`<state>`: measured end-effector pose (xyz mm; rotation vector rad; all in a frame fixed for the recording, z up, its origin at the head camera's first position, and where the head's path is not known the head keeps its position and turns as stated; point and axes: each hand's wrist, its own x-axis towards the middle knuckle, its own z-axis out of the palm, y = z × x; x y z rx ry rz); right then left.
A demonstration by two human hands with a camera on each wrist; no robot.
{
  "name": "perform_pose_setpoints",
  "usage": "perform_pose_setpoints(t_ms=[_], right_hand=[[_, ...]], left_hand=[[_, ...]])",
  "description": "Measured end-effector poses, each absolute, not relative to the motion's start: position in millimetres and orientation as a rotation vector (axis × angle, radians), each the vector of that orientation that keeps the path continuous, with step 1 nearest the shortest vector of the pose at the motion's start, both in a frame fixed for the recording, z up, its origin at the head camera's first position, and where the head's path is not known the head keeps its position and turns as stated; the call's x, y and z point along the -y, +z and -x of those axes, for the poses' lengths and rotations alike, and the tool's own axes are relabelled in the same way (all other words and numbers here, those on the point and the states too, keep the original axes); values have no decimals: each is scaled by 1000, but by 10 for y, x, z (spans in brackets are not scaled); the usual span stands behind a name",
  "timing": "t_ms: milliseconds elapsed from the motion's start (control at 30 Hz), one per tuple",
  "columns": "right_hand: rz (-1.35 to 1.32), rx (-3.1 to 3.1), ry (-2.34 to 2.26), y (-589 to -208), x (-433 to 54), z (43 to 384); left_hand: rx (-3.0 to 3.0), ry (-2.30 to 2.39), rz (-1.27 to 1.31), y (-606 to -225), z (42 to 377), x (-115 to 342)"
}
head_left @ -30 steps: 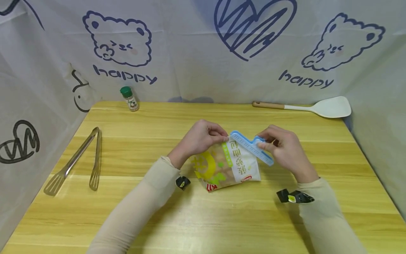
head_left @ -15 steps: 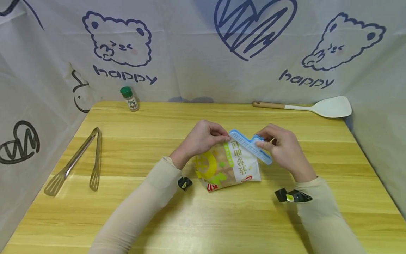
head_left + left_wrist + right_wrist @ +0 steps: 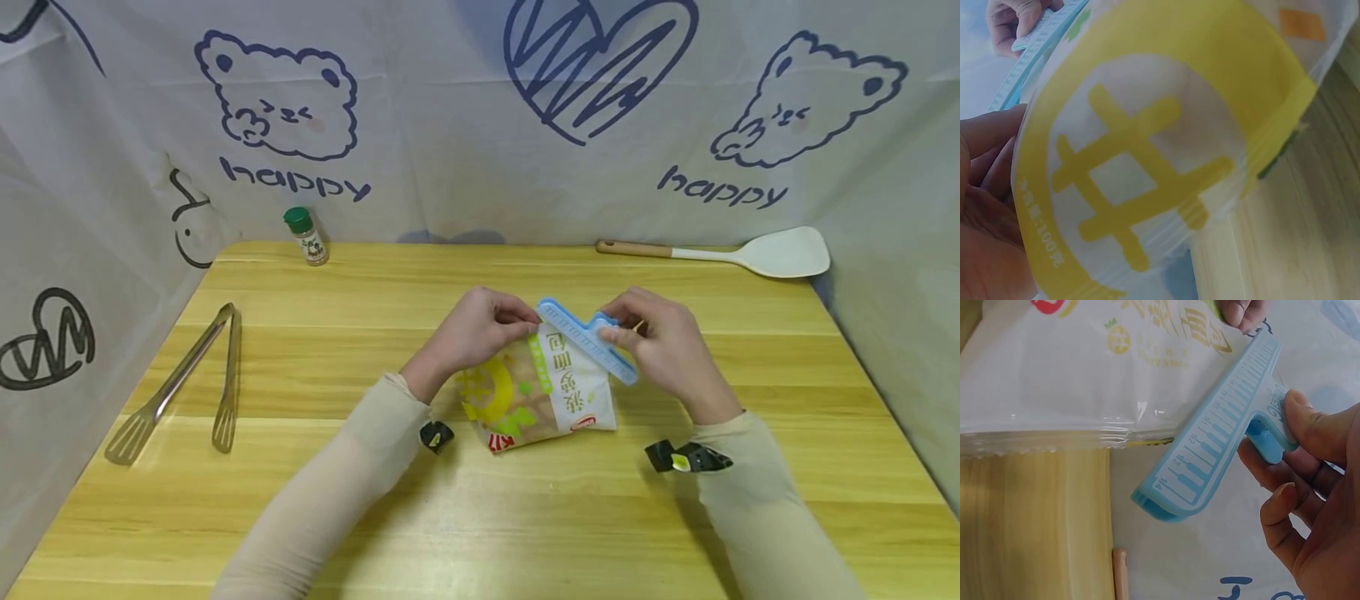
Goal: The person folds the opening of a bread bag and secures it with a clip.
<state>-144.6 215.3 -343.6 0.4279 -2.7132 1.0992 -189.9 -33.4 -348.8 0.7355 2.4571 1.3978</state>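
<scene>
A bread bag, white, tan and yellow with gold lettering, lies tilted at the middle of the table. My left hand pinches its top edge near the far corner. In my right hand, thumb and fingers grip the handle tabs of a light blue bag clip. The clip's long bar runs along the bag's top edge and overlaps it. In the right wrist view the clip shows a piano-key print with numbers, and its near end reaches beyond the bag. The bag hides part of the left fingers in the left wrist view.
Metal tongs with slotted ends lie at the left. A green-capped seasoning bottle stands at the back left. Along the back right edge rests a white spatula with a wooden handle. White printed cloth encloses the table's back and sides.
My right hand and the bag clip have shifted slightly left and toward the back along the bag's top edge. My left hand and the bag have stayed nearly in place.
</scene>
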Motion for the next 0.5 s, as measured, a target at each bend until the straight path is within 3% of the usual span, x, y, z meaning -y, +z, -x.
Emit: perform_pose_setpoints(t_ms=[500], right_hand=[[-431,2704,1098,-3417,-2114,1480]], left_hand=[[-2496,1409,-742,-3517,1876,305]])
